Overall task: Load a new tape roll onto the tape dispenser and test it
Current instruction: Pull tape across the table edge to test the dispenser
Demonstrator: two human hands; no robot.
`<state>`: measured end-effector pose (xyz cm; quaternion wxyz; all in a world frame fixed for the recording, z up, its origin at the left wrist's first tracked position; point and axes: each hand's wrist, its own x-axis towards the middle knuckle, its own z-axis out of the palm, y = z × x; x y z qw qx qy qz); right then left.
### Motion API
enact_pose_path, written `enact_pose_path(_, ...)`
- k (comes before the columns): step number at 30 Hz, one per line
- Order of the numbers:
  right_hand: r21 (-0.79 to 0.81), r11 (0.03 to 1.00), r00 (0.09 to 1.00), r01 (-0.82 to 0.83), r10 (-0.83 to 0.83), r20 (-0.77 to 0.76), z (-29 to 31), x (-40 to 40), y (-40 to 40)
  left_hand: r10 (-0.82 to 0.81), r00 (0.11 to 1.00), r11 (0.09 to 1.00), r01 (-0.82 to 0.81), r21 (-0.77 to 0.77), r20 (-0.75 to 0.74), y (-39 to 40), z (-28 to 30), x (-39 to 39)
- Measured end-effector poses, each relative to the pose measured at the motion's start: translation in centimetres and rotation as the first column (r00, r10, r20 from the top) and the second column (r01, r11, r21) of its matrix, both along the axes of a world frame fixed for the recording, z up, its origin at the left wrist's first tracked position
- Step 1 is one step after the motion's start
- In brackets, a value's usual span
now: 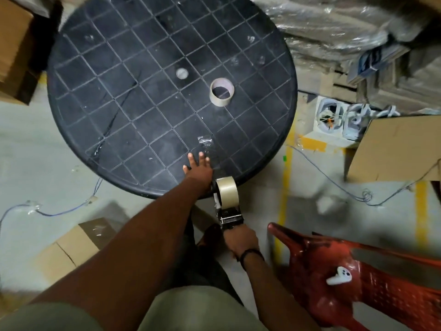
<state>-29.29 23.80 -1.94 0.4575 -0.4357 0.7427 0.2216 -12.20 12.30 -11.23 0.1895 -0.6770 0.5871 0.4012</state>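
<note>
A hand-held tape dispenser [230,216] carries a full beige tape roll [226,191] and sits just off the near rim of the round black table [114,103]. My right hand [239,242] is closed around the dispenser's handle. My left hand [197,168] lies flat on the tabletop near the rim, fingers spread, beside a stretch of clear tape [205,143] stuck to the surface. An empty cardboard tape core [222,91] stands on the table near its centre.
A red plastic chair [358,278] with a white controller [338,278] on it stands at the lower right. Cardboard boxes [71,249] lie at the lower left, left edge and right. Thin cables [334,182] trail over the floor. Plastic-wrapped stacks fill the top right.
</note>
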Motion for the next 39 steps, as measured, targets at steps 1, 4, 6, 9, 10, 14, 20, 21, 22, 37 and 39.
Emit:
enact_pose_path(1, -0.015, 1.000, 1.000, 0.002, -0.002, 0.001, 0.8, 0.4, -1.0, 0.011, 1.000, 1.000, -0.010, 0.017, -0.015, -0.4, 0.2, 0.2)
enact_pose_path(4, -0.024, 1.000, 1.000, 0.003, -0.002, 0.027, 2.7, 1.3, -3.3, -0.002, 0.998, 0.997, 0.006, 0.079, -0.056, -1.6, 0.8, 1.0)
enact_pose_path(6, 0.020, 1.000, 0.997, 0.007, -0.008, 0.082, 4.2, 2.1, -5.1, -0.102, 0.993, 0.988, 0.108, 0.111, -0.057, -2.3, 1.2, 1.4)
enact_pose_path(9, 0.135, 0.987, 0.981, 0.084, -0.106, 0.164, 5.9, 3.9, -8.1, -0.114, 0.988, 0.990, 0.122, 0.073, -0.104, -3.2, 1.2, 2.3)
enact_pose_path(10, 0.165, 0.981, 0.977, 0.103, -0.131, 0.168, 6.6, 4.5, -9.2, -0.073, 0.989, 0.996, 0.079, 0.042, -0.132, -3.5, 1.8, 2.7)
enact_pose_path(14, 0.160, 0.977, 0.971, 0.143, -0.170, 0.170, 8.3, 6.2, -13.0, 0.097, 0.961, 0.994, -0.108, -0.028, -0.261, -4.6, 3.9, 4.8)
enact_pose_path(20, -0.075, 0.989, 0.971, 0.126, -0.107, 0.215, 6.6, 10.8, -17.7, 0.304, 0.870, 0.905, -0.391, -0.169, -0.389, -7.0, 3.9, 10.1)
enact_pose_path(21, -0.129, 0.989, 0.979, 0.067, -0.041, 0.199, 6.2, 11.8, -18.4, 0.300, 0.883, 0.906, -0.383, -0.183, -0.362, -8.7, 1.0, 10.8)
enact_pose_path(22, -0.175, 0.985, 0.986, 0.008, 0.021, 0.164, 5.5, 12.9, -19.1, 0.262, 0.902, 0.917, -0.344, -0.202, -0.344, -8.6, 1.8, 11.7)
enact_pose_path(37, -0.358, 0.849, 0.921, -0.389, 0.358, -0.152, -3.1, 22.9, -23.7, 0.225, 0.940, 0.955, -0.265, -0.133, -0.256, -8.7, 1.0, 19.7)
enact_pose_path(39, -0.365, 0.836, 0.912, -0.409, 0.365, -0.187, -3.9, 22.9, -23.7, 0.254, 0.932, 0.955, -0.284, -0.086, -0.259, -8.2, 0.8, 19.4)
